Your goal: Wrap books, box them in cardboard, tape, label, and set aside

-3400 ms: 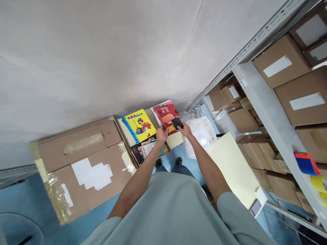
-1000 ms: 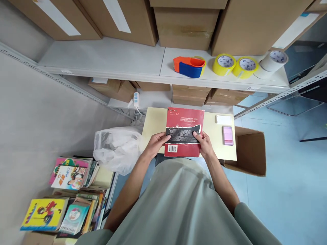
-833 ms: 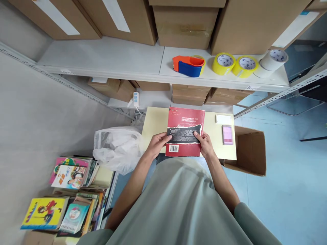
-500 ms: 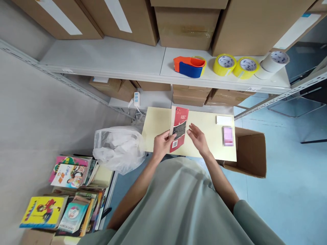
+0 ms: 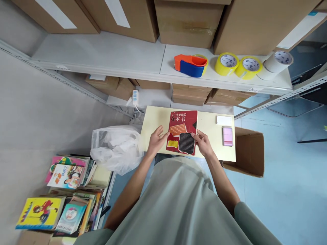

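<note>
Head view: red book (image 5: 182,131), front cover up, over the middle of the worktop (image 5: 156,117), its lower end close to the near edge — whether it rests there or is held just above, I cannot tell. My right hand (image 5: 204,143) pinches the book's right edge, thumb on the cover, fingers partly hidden. My left hand (image 5: 155,141) is loosely spread, thumb tip at the book's left edge; firm contact cannot be made out.

Phone (image 5: 227,136), screen blurred, lies by the worktop's right edge; white box (image 5: 223,120) just behind it, near the far right corner. Plastic bag (image 5: 117,146) sits past the left edge, carton (image 5: 250,149) past the right. Shelf (image 5: 107,51) beyond the far edge — it carries tape dispenser (image 5: 190,67) and yellow tape rolls (image 5: 226,70).
</note>
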Demonstrator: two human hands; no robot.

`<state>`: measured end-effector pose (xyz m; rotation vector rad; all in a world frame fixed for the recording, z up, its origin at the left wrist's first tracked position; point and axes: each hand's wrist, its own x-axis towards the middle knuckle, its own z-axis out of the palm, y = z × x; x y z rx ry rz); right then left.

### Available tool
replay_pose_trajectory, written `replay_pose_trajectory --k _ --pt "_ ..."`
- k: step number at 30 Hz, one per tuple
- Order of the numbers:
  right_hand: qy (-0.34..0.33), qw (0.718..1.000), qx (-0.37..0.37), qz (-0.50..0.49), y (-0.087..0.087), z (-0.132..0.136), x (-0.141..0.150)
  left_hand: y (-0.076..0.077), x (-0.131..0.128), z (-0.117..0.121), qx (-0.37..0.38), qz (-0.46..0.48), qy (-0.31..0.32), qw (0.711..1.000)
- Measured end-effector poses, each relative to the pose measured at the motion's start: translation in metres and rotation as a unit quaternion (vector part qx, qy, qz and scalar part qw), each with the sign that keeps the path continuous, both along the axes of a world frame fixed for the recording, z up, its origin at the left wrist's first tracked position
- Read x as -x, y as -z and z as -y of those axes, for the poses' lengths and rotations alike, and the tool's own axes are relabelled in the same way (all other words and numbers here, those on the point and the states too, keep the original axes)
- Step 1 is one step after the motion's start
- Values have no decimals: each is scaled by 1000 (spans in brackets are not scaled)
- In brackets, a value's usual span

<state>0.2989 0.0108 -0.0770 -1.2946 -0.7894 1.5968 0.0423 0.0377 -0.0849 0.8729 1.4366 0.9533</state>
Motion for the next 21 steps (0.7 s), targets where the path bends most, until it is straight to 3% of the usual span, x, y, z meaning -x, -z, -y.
replay_pose_trajectory --k 2,5,13,17,21 --pt "-6 999 4 -35 -5 0 -6 -2 12 -11 43 62 42 996" --pt "-17 998 -12 -58 -9 -1 -9 -10 19 -16 44 120 110 986" --pt "-58 995 -84 16 -22 -11 -22 -29 20 -11 -4 77 96 992" --pt "-75 982 -156 71 -30 -17 -30 -45 25 -10 -111 0 93 989" --pt "-71 967 -230 84 -30 -17 -29 -57 28 -8 -261 -51 82 960"
